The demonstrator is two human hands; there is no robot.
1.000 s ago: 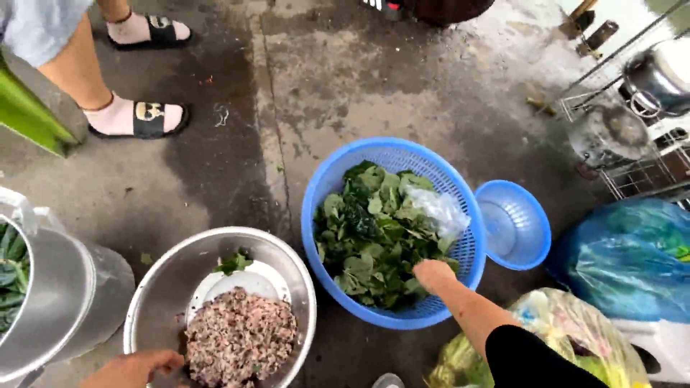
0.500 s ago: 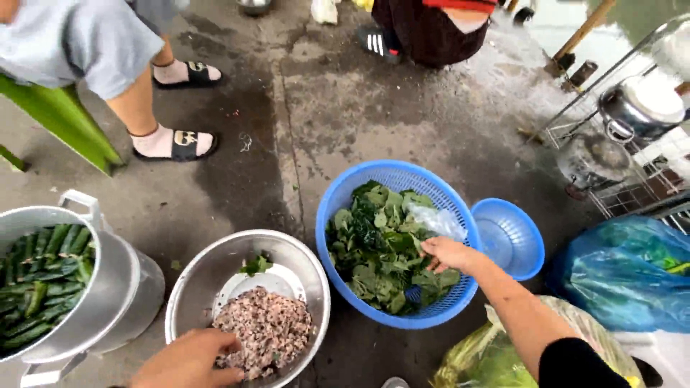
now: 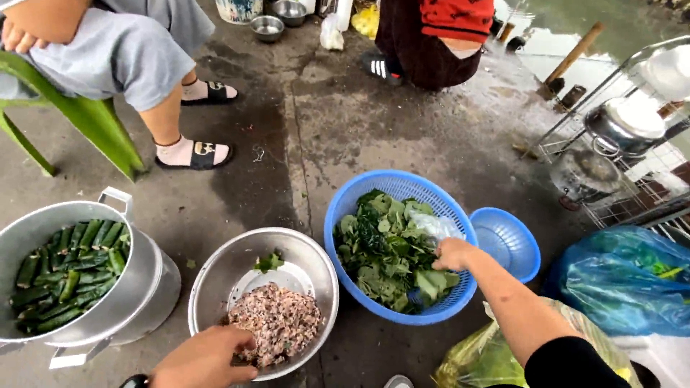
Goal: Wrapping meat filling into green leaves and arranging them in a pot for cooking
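My right hand reaches into a blue plastic basket full of green leaves, with its fingers down among the leaves. My left hand rests on the near rim of a steel bowl and touches the heap of minced filling lying on a white plate inside it. A single green leaf lies at the back of that plate.
A big metal pot of rolled green leaf parcels stands at the left. A small blue basket, a blue bag and a yellowish bag sit at the right. One person sits on a green stool; another crouches beyond. A wire rack holds pots.
The view has tilted up and shifted. My left hand moved from the bowl's rim onto the filling. My right hand moved a little rightward within the leaves.
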